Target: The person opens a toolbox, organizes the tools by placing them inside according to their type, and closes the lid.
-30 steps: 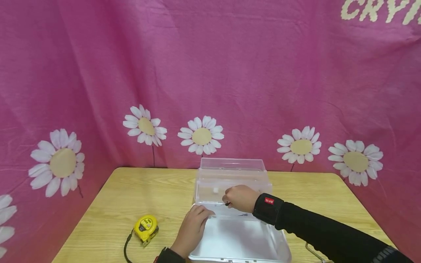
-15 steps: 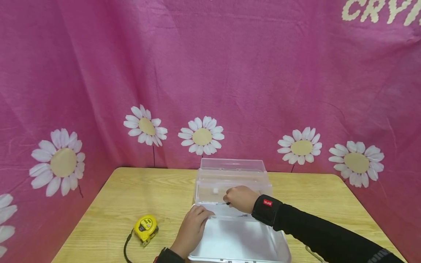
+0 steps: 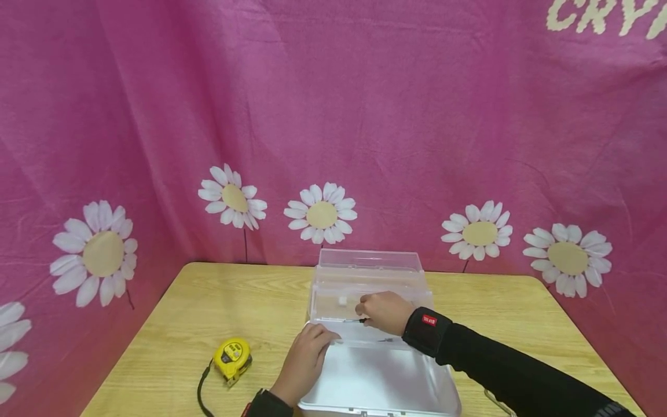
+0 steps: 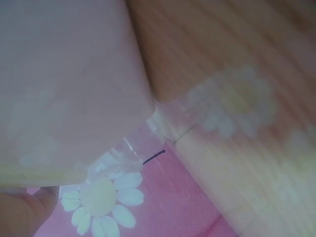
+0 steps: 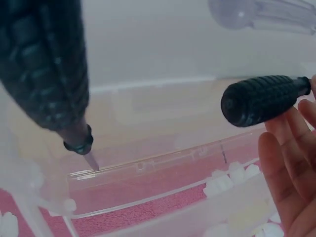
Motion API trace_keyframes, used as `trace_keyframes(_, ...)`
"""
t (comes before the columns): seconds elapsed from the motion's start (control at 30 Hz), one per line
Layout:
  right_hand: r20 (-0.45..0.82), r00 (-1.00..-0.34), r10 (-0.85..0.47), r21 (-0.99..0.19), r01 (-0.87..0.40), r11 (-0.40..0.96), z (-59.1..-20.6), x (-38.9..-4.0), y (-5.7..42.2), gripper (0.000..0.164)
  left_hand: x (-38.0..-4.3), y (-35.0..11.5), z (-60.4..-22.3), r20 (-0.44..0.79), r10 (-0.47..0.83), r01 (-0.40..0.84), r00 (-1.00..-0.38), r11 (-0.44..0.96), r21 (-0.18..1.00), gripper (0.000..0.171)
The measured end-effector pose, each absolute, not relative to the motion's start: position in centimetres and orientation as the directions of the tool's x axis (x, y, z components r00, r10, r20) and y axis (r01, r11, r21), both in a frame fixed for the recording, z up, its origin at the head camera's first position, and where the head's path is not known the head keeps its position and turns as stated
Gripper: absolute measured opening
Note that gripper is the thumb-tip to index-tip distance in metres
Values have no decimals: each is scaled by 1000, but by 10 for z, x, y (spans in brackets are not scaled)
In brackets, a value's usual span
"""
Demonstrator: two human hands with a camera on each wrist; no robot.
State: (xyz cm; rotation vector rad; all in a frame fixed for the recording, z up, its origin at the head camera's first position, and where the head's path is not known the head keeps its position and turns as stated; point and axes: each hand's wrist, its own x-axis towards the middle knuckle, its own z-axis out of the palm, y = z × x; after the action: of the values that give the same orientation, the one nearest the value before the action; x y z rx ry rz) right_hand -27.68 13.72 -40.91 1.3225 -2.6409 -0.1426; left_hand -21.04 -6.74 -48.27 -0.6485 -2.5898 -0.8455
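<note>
A white storage box (image 3: 383, 376) with its clear lid (image 3: 367, 272) raised stands at the front of the table. My left hand (image 3: 308, 359) grips the box's left rim; its fingers (image 4: 22, 212) show at the wall's edge in the left wrist view. Over the box's back part, my right hand (image 3: 385, 313) pinches a screwdriver with a black ribbed handle (image 5: 259, 101), near the shaft end; its thin shaft points left in the head view. Close to the right wrist camera, a second black ribbed handle (image 5: 42, 64) with a metal shaft slants downward. A clear handle (image 5: 266, 12) shows above.
On the wooden table (image 3: 250, 301), a yellow tape measure (image 3: 232, 358) with a black strap lies left of the box. A bent metal piece (image 3: 497, 402) is partly hidden under the right sleeve. A pink curtain (image 3: 375, 116) hangs behind.
The screwdriver's black handle shows more clearly below the right fingers, which have shifted slightly. The left hand stays on the rim. The head view has moved a little.
</note>
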Motion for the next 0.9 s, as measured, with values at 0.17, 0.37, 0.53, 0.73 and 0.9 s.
trace_keyframes(0.17,149,-592,-792,112,-785,609,-401,-272,143,20,-211,-67,-484,444,315,515,-839,725,458,17)
trace_keyframes(0.37,219,-632,-743,14,-760,650,-385,-256,159,21,-211,-71,-479,393,362,518,-845,733,440,16)
trace_keyframes(0.53,275,-678,-682,-66,-721,690,-376,-239,192,21,-212,-78,-460,263,475,543,-840,750,377,17)
trace_keyframes(0.73,350,-721,-598,-111,-666,738,-378,-220,234,21,-232,-84,-434,380,452,579,-807,732,359,16)
trace_keyframes(0.9,400,-805,-438,-189,-541,820,-390,-204,276,22,-262,-83,-421,461,394,576,-795,726,374,20)
